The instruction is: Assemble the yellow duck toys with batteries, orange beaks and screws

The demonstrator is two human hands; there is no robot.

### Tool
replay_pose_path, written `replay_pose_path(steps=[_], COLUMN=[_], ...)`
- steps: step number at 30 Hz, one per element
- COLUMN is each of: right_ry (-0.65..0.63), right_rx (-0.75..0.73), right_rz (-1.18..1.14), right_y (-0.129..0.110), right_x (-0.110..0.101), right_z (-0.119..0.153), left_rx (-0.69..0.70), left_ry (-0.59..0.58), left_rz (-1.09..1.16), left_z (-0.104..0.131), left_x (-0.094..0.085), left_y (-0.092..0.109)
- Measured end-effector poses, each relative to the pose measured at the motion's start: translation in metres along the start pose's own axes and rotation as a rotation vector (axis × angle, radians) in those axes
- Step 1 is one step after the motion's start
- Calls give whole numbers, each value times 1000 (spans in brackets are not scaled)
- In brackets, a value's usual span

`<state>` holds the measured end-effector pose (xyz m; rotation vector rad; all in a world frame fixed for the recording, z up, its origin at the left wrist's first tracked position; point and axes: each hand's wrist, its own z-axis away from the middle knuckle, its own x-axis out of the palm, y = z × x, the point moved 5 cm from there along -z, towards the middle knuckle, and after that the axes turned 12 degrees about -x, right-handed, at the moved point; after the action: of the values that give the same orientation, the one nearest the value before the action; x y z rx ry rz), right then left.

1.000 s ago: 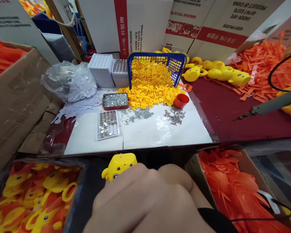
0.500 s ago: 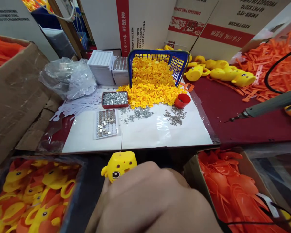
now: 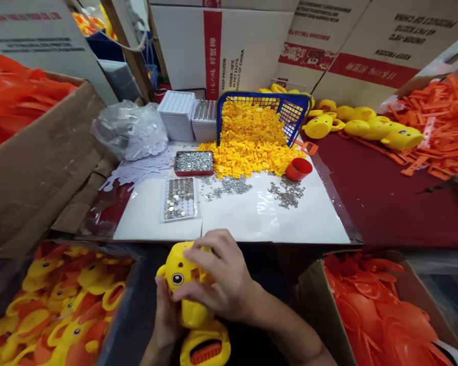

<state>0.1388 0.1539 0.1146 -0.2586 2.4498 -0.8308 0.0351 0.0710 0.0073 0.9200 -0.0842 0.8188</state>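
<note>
At the table's near edge I have a yellow animal toy [image 3: 193, 315] with a round printed eye, small screw holes and a looped handle with an orange ribbed part inside. My left hand [image 3: 165, 310] is closed around the toy's left side, thumb by the eye. Bent over the toy's face and right side is my right hand [image 3: 227, 277], thumb and fingers pressing around an opening there. Whether a small part sits under those fingertips is hidden.
On the table are a blue basket [image 3: 299, 119] spilling yellow parts, a tray of button cells [image 3: 180, 198], a tin of metal pieces [image 3: 194, 162], loose screws [image 3: 288, 192] and a red cup [image 3: 299, 169]. A screwdriver tip [image 3: 431, 189] shows right. Boxes of toys [image 3: 68, 305] and orange parts [image 3: 381, 310] flank me.
My right hand has dropped from close before the camera onto the toy's face. The electric screwdriver has swung off to the right edge. The view has shifted slightly.
</note>
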Motion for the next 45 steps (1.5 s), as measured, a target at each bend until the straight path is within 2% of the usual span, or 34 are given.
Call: replay_pose_path(steps=[3,6,8,11,13,14,15,16,19,22,26,30,32,35,37,39,41,43,45], right_ry=[-50,19,46,-79,-230,-315,-425,-490,-658,-793,-885,-913,-907,-867,-820,-758,-604,-250,-63], right_rx=[336,484,477,328,203,160,129,109,55,8,-17,-1,10,26,32,29,23,24,9], right_rz=[-212,-361,-378,-332,-117,74,291,348,420,470,519,520,502,466,429,381,253,-55,-196], right_y=[28,34,36,42,54,63,73,82,102,107,111,121,125,126,119,103,78,50,31], right_x=[12,20,22,21,17,15,15,16,24,34,38,38,40,42,41,37,28,12,4], right_z=[17,38,41,19,-8,-23,-37,-50,-76,-84,-82,-86,-90,-98,-100,-94,-81,-62,-36], left_rx=[29,169,272,363,380,377,366,353,307,225,62,-241,-385,-513,-505,-422,-323,-241,-171], left_ry=[34,164,227,260,272,276,277,277,277,278,226,144,85,-9,-35,-32,-15,2,-4], left_rz=[26,-166,-260,-217,-142,-106,-73,-43,22,91,234,363,385,370,371,399,428,426,369], left_z=[-4,-7,-7,-7,-9,-10,-11,-12,-15,-18,-19,-13,-9,-4,-5,-8,-11,-12,-10], left_x=[-7,-11,-11,-13,-16,-17,-18,-18,-19,-21,-18,-7,-1,5,4,3,2,2,3], left_y=[3,13,23,35,42,44,46,47,45,38,32,29,27,21,17,16,15,16,18])
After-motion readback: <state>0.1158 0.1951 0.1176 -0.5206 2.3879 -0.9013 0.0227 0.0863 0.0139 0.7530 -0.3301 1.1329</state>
